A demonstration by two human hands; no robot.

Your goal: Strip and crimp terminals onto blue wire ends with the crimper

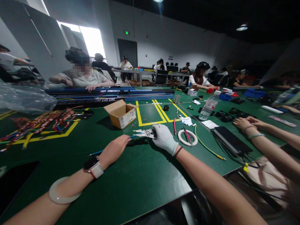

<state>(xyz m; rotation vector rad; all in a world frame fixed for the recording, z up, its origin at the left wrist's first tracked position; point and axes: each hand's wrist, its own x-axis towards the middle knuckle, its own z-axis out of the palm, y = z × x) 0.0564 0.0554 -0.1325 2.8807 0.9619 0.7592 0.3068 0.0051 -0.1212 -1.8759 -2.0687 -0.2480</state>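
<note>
My right hand (163, 137), in a white glove, grips a pair of wire strippers (144, 133) with its jaws pointing left. Bare and closed, my left hand (116, 149) holds a blue wire (96, 153), whose far end shows between my fingers and the jaws. The wire's tip meets the jaws; whether they bite on it I cannot tell. Just beyond the tool stands an open cardboard box (122, 117). Right of my glove lie a roll of white tape (187, 137), a short red wire (174, 126) and a green-yellow cable (206, 144).
Stripped copper wires (47, 122) lie in a heap at left, near a plastic bag (23, 98). Blue rails (110, 93) run across the back. At right are a water bottle (209, 106), a black power bank (232, 139) and a co-worker's hands (246, 124). Other people sit beyond.
</note>
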